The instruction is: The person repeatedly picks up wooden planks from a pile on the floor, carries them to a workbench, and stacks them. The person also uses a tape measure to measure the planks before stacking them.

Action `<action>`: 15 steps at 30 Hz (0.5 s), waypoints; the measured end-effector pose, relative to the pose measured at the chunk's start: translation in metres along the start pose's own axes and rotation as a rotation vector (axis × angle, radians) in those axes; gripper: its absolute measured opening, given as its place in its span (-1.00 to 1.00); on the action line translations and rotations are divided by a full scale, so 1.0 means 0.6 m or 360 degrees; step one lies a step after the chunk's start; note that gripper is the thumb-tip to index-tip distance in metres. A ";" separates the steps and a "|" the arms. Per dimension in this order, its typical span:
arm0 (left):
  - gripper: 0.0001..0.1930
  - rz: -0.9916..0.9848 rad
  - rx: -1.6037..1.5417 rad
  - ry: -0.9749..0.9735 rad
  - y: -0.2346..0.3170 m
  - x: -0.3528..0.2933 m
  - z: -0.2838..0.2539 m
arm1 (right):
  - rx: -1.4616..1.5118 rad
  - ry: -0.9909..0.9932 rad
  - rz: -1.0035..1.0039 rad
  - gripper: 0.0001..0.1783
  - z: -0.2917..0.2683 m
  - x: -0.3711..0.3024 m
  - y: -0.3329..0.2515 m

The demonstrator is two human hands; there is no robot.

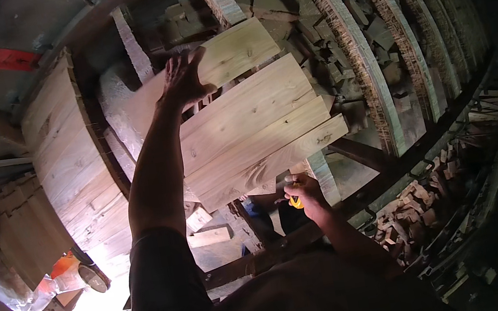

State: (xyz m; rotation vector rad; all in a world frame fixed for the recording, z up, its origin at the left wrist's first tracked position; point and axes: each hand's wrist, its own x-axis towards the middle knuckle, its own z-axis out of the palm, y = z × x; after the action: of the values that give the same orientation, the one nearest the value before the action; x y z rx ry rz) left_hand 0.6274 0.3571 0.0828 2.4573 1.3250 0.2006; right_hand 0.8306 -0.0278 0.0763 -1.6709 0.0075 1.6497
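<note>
My left hand [182,79] reaches across the far pale wooden plank [237,47], its fingers at the far edge and the thumb at the near edge, gripping it across its width. A gap separates this plank from several boards [250,125] lying side by side nearer to me. Just beyond the near edge of those boards, my right hand [307,196] is closed around a small yellow tool [296,202]. The fingers cover most of that tool, so its exact kind is hidden.
The boards lie over a slatted frame with rough-edged wooden bars [375,81] running off to the right. Wood offcuts [416,206] are heaped beneath and beside it. A wide plank panel [74,152] stands at left, and a dark rail [362,199] crosses in front of me.
</note>
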 end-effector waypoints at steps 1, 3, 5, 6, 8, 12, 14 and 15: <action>0.09 -0.0075 -0.0044 -0.0008 -0.010 0.003 0.021 | -0.0035 0.0005 0.0037 -0.61 0.001 0.007 0.002; 0.07 -0.0238 -0.0124 -0.0039 -0.015 0.001 0.055 | -0.0051 -0.0073 0.0171 -0.64 0.010 0.010 -0.004; 0.05 -0.0256 -0.0227 -0.0003 0.001 -0.001 0.097 | 0.0053 -0.0171 0.0228 -0.70 0.017 0.020 0.006; 0.04 -0.0248 -0.0121 0.0084 0.010 -0.011 0.114 | 0.0145 -0.0306 0.0178 -0.78 0.020 0.032 0.016; -0.04 -0.0278 -0.0175 -0.0005 0.043 -0.009 0.083 | 0.0261 -0.0272 0.0217 -0.85 0.050 0.042 0.010; -0.13 -0.0384 -0.0306 0.0489 0.033 -0.066 0.097 | 0.0336 -0.0257 0.0275 -0.81 0.062 0.064 0.019; -0.13 -0.0465 -0.0528 0.0969 -0.002 -0.117 0.142 | 0.0359 -0.0257 0.0255 -0.84 0.063 0.069 0.026; -0.28 -0.0593 -0.0585 0.1162 -0.031 -0.152 0.156 | 0.0368 -0.0246 0.0237 -0.85 0.064 0.071 0.026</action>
State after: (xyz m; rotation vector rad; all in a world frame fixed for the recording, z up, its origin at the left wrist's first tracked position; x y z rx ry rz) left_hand 0.5887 0.2692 -0.0075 1.8331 1.7864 1.2062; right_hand 0.7972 0.0019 0.0375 -1.3942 0.2430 1.8104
